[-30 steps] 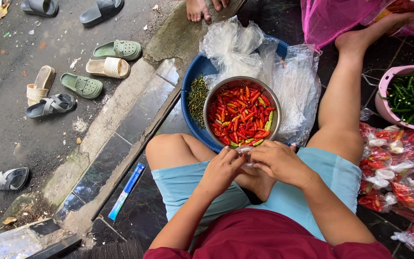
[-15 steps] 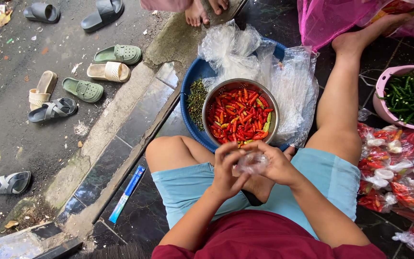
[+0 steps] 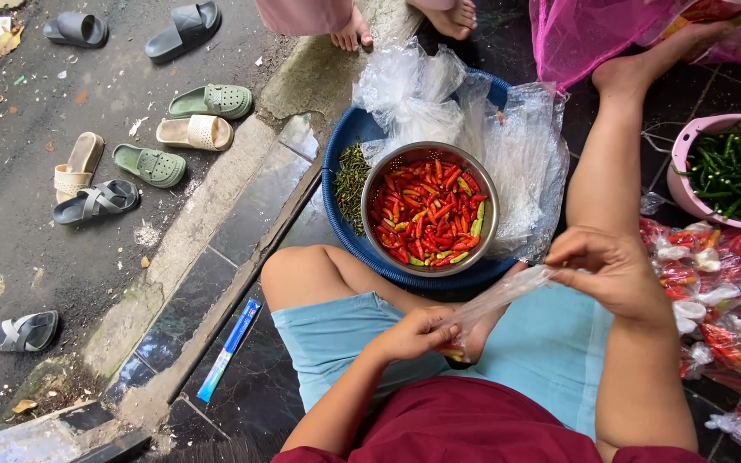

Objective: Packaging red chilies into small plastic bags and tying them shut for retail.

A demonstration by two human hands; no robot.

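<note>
Left hand point(image 3: 412, 334) pinches low over the lap; right hand point(image 3: 612, 267) lifted higher, fingers pinched, forearms apart.

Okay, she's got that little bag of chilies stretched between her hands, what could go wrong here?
The thin clear plastic bag is pulled taut between the left hand and right hand, so it might tear or slip, dropping chilies onto her lap. The metal colander of chilies sits close to her knee; a nudge could tip it.
</note>
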